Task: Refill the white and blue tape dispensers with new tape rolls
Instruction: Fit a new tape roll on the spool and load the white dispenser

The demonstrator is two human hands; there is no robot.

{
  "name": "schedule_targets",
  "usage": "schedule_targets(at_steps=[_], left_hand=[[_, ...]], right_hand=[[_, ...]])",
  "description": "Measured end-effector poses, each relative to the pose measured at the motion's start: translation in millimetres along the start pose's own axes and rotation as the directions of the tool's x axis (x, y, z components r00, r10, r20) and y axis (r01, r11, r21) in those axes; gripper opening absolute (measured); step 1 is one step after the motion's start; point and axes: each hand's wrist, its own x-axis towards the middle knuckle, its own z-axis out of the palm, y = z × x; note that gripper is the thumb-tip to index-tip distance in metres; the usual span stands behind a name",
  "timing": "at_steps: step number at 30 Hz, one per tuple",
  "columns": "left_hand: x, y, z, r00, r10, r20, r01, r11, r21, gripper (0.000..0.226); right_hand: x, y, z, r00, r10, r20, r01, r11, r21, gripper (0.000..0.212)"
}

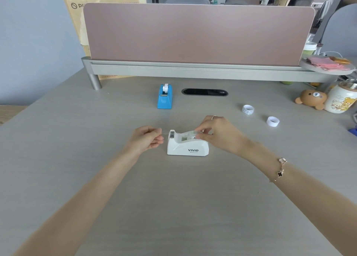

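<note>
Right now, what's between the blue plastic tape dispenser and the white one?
Bare grey desk, head view; blue plastic tape dispenser, white dispenser.

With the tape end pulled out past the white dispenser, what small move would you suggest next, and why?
Probably lower the left hand so the strip lands on the cutter of the white dispenser. The roll already sits in its cradle under the right hand, and the strip runs taut over the cutter end without visibly sticking to it.
</note>
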Motion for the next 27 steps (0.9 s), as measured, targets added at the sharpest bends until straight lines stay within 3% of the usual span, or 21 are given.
schedule_targets(at_steps=[9, 27], left_hand=[[0.3, -3.7, 1.5, 0.995, -0.083, 0.061, 0.086, 0.995, -0.057, 0.014], [7.8, -16.2, 10.4, 0.998, -0.055, -0.031, 0.057, 0.997, 0.060, 0.017]], right_hand=[[-1.6, 2.4, -1.1, 1.000, 0.021, 0.006, -0.021, 1.000, 0.021, 0.016], [-3.4, 5.6, 1.4, 0.999, 0.048, -0.012, -0.048, 0.999, 0.018, 0.016]])
